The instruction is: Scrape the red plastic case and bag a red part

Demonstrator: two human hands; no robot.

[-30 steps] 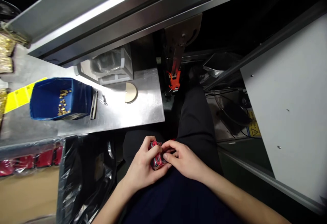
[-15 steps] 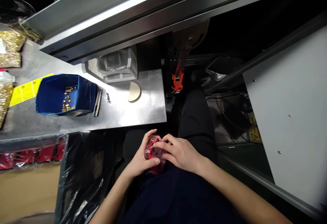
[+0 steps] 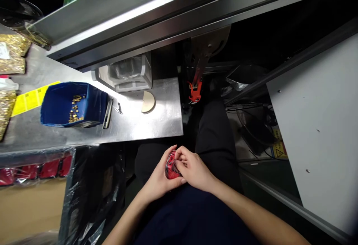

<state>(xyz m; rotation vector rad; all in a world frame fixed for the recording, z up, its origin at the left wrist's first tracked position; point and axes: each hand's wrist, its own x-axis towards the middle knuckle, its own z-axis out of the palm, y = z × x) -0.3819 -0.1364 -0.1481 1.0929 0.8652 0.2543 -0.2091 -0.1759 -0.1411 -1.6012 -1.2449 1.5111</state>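
Note:
A red object with clear plastic film on it is held low over my lap. My left hand wraps round its left and lower side, with the thumb along the bottom. On its right side, my right hand has its fingers curled inward, thumb and fingertips pinched together against the object or its film. What exactly the right fingertips pinch is too small to make out.
The metal table holds a blue bin with small gold parts, a tan half-round piece, a knife-like tool and a clear drawer. A box of wrapped red items stands at lower left.
The right fingers have curled from spread over the object into a pinch. Both hands and the object have shifted slightly right, and more of the red surface shows.

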